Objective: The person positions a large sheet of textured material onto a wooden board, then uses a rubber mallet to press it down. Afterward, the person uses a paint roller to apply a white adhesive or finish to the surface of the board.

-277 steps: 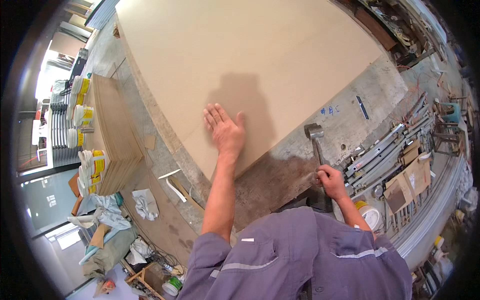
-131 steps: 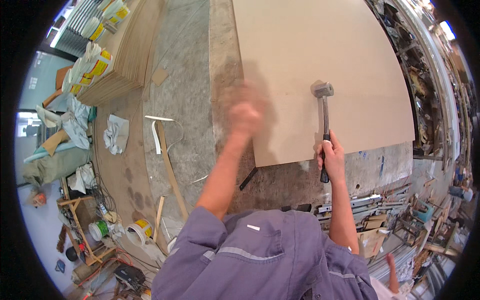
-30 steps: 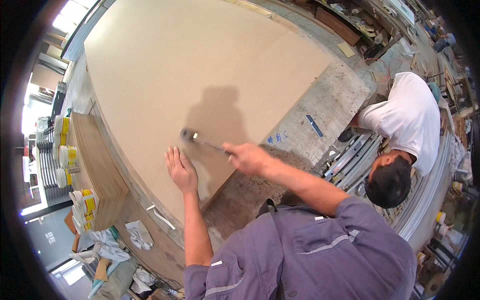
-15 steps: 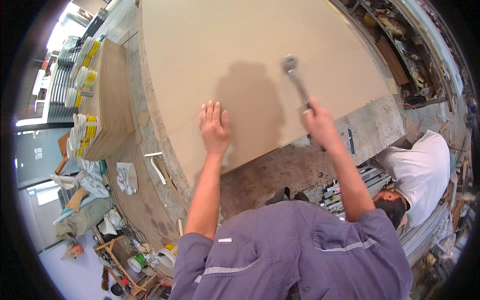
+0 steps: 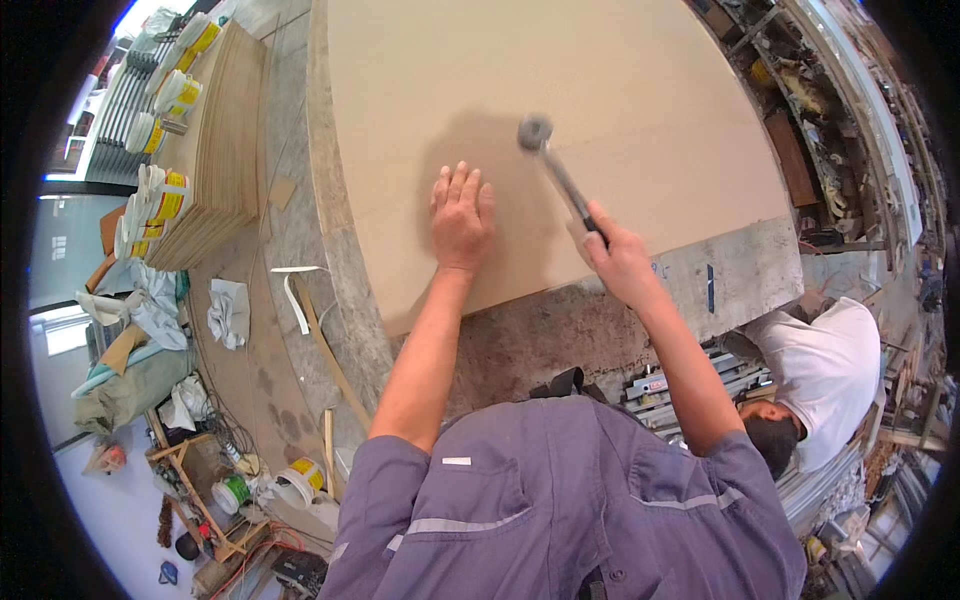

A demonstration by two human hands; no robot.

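Left hand (image 5: 461, 218) lies flat, palm down, fingers spread, pressing on the large pale tan fibreboard sheet (image 5: 600, 110). Sits near the sheet's near edge, wrist just inside it.

Right hand (image 5: 617, 258) is closed in a fist round the dark handle of a metal-headed hammer (image 5: 556, 170). Handle runs up and left from the fist; the round grey head is over the sheet, just right of and above the left fingertips, not touching them. Can't tell if the head is on the board or just above it; a soft shadow lies on the sheet round the left hand.

Sheet covers most of the grey, worn concrete-topped bench (image 5: 560, 330); a bare strip of bench shows along the near edge and at the right corner. A small blue marker-like item (image 5: 710, 288) lies on that right strip.

Left of the bench: a stack of thin plywood sheets (image 5: 215, 150) with yellow-and-white containers (image 5: 160, 200) along its far side. Loose wood strips (image 5: 330, 350) and a crumpled white rag (image 5: 230, 312) on the floor, white buckets (image 5: 290, 485) further down.

Lower right: another person in a white shirt (image 5: 825, 370), bent over beside a pile of metal profiles (image 5: 680, 385). Well apart from both hands.
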